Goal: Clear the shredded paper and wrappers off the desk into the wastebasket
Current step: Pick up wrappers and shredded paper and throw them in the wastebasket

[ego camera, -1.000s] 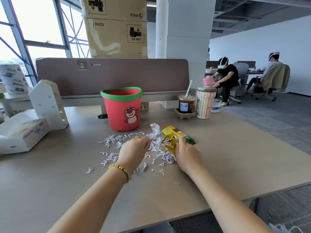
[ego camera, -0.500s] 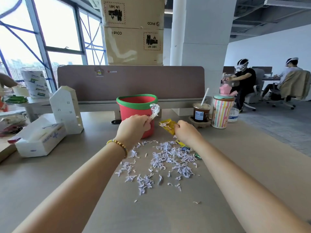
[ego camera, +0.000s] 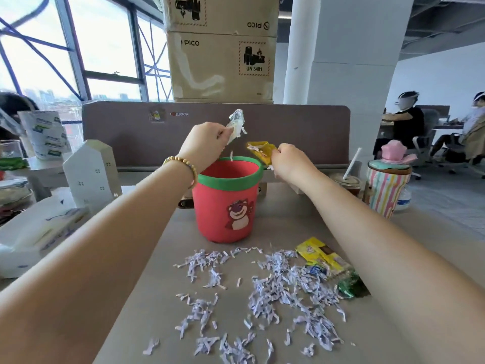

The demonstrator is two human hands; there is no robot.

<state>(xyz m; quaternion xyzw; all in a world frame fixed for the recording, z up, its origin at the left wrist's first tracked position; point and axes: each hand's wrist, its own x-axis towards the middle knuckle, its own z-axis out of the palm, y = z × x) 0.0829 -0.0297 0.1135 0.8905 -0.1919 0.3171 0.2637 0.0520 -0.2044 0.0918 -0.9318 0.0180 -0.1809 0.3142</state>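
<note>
A red wastebasket (ego camera: 223,206) with a green rim and a bear picture stands on the desk (ego camera: 275,224). Above its rim my left hand (ego camera: 207,143) pinches a crumpled clear wrapper (ego camera: 236,124) with some shreds. My right hand (ego camera: 288,158) holds a yellow wrapper (ego camera: 261,151) over the basket's right edge. One paper shred (ego camera: 232,155) is falling into the basket. Pale purple shredded paper (ego camera: 283,287) lies scattered on the desk in front. Yellow wrappers (ego camera: 319,254) and a green wrapper (ego camera: 350,286) lie at its right side.
A white house-shaped box (ego camera: 89,172) and a tissue pack (ego camera: 39,232) sit at the left. A striped cup (ego camera: 385,190) and an iced coffee cup (ego camera: 346,181) stand at the right. A brown partition (ego camera: 301,132) runs behind the basket. People sit at far desks.
Both hands rose from the desk with their wrappers and now hang over the wastebasket. The view has moved closer and the shredded pile appears lower in frame.
</note>
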